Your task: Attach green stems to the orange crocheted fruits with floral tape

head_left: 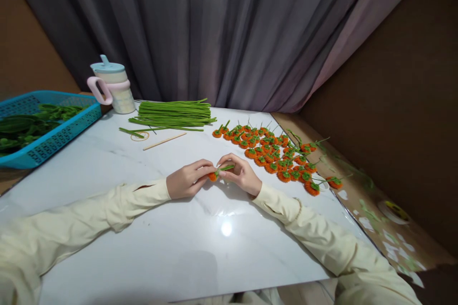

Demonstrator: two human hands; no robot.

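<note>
Orange flower (213,177) with green stem | pinched between fingers of left hand (188,179) and right hand (240,173) (both closed on it) | low over white worktop (107,162) | finished flowers (275,155) just right

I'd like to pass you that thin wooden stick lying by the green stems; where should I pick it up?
Pinch the wooden stick near its middle, coming straight down from above. It lies flat on the white table, long and slim, with bare surface on both sides. The rubber band and a loose green stem sit near its left end, so the middle is probably freer.

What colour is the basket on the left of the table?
Blue basket, seen in the head view.
</note>
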